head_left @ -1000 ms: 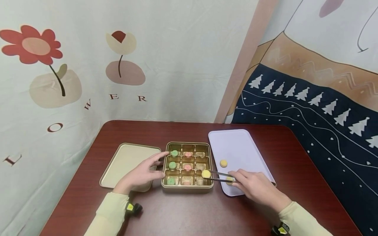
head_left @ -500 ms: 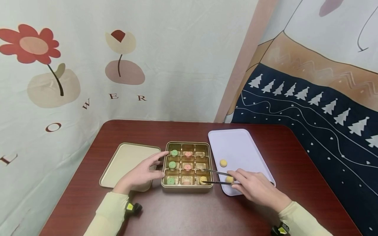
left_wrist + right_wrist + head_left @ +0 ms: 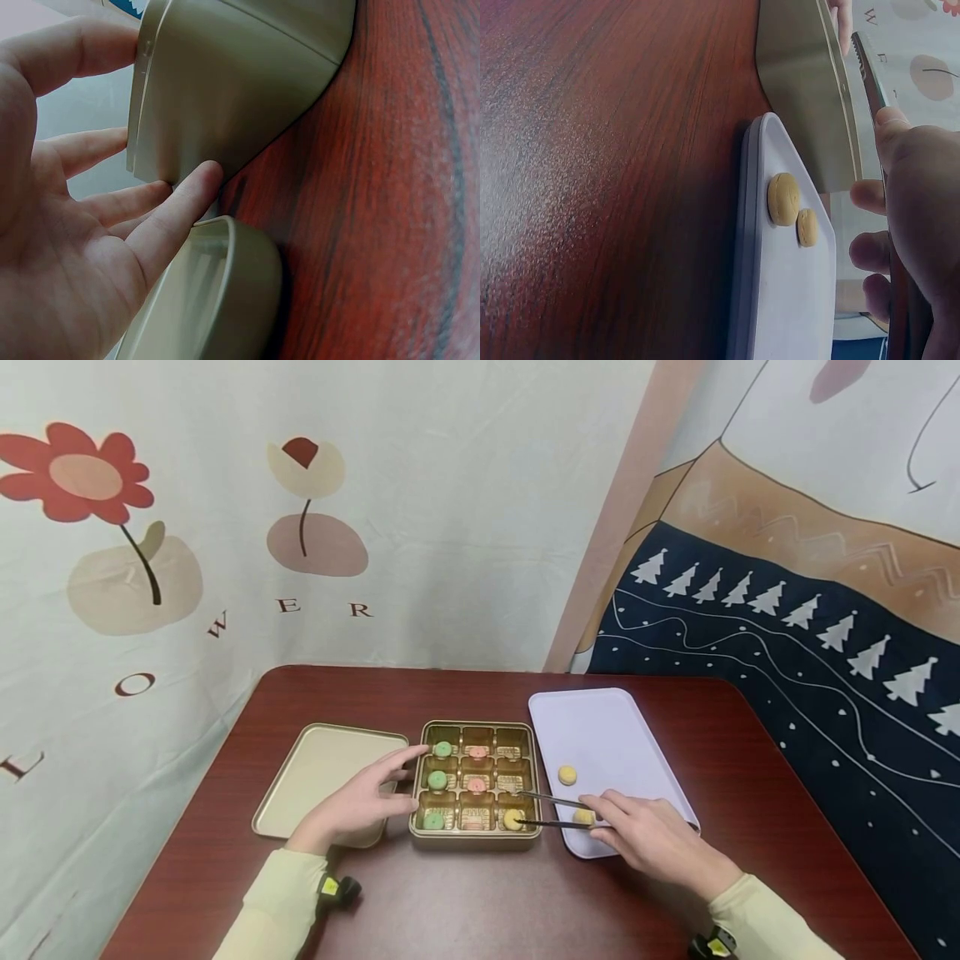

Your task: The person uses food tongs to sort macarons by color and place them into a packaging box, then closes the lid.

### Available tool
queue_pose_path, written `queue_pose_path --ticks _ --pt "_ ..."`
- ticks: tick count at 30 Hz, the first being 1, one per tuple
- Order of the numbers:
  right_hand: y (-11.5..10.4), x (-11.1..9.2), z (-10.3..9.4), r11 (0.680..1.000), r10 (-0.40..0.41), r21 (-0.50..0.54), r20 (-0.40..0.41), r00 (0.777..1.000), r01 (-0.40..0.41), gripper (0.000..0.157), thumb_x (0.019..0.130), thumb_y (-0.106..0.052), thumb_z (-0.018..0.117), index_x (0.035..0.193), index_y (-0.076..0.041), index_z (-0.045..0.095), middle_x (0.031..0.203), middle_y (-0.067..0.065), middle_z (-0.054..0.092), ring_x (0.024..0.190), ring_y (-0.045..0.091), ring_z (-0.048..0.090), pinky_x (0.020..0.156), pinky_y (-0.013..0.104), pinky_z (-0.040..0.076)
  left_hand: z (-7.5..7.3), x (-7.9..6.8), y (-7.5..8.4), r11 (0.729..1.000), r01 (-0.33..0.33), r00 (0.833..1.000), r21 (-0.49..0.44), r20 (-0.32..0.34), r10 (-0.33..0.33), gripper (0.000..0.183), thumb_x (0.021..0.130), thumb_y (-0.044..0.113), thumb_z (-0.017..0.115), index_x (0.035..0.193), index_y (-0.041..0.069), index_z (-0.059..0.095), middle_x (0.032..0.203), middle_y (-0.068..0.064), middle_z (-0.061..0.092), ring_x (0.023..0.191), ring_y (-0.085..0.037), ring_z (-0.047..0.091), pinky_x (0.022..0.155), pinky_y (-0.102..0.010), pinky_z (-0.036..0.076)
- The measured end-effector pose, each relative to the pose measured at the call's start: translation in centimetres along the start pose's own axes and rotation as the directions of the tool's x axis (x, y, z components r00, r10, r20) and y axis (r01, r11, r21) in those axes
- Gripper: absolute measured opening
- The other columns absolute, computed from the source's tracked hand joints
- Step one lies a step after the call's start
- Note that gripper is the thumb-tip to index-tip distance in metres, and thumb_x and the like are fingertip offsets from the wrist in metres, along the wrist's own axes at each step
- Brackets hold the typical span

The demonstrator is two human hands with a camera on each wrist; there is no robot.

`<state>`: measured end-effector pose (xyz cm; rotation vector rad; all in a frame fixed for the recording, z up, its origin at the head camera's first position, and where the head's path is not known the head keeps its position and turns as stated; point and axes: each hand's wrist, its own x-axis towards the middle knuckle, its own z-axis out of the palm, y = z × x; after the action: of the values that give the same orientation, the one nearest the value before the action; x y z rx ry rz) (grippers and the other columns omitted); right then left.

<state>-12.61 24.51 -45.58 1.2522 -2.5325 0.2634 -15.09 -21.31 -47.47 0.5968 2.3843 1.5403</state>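
Observation:
A gold tin box [image 3: 480,842], split into compartments, stands mid-table. My left hand [image 3: 356,806] touches its left side with fingers spread; the left wrist view shows fingertips at the box wall [image 3: 232,82]. My right hand [image 3: 660,839] grips black tongs [image 3: 555,824], whose tips reach into the right column, parted. A yellow macaron [image 3: 512,819] lies in the front right compartment, one tong tip right at its edge. Green macarons [image 3: 437,780] fill the left column and pink macarons [image 3: 477,786] the middle one. In the right wrist view the tong tip [image 3: 870,71] shows above the box.
To the right lies a pale lilac tray [image 3: 592,727] with a yellow macaron [image 3: 567,775] and a second yellow macaron [image 3: 583,817] partly behind the tongs. A gold lid [image 3: 337,760] lies left of the box, under my left hand. Fabric backdrops [image 3: 465,527] rise behind the table.
The yellow macaron went down from between the tong tips into the front right compartment, and the tongs spread apart. It then shifted slightly left. My left hand stayed in place.

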Motion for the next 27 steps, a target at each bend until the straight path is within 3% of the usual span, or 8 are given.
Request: queue_pose_path --ticks 14,27 --pt "1.0 -1.2 -0.4 0.998 0.06 -0.037 -0.008 0.998 -0.06 0.05 0.089 -0.028 0.085 0.133 -0.014 0.068 0.102 -0.009 0.068 0.07 0.0 0.058 0.056 0.023 0.056 0.1 -0.1 -0.2 1.0 -0.002 1.0 0.001 -0.003 0.002 0.086 0.09 0.013 0.08 0.163 0.004 0.033 0.165 -0.03 0.031 0.14 -0.061 0.041 0.11 -0.061 0.052" --pt "2.4 -1.4 -0.6 0.98 0.185 -0.076 0.025 0.982 -0.182 0.05 0.091 -0.031 0.083 0.136 -0.016 0.066 0.103 -0.005 0.072 0.064 0.0 0.047 0.05 0.014 0.042 0.1 -0.1 0.0 1.0 -0.003 1.0 0.003 -0.005 0.003 0.086 0.091 0.013 0.079 0.163 0.004 0.033 0.165 -0.029 0.031 0.141 -0.061 0.041 0.11 -0.061 0.052"
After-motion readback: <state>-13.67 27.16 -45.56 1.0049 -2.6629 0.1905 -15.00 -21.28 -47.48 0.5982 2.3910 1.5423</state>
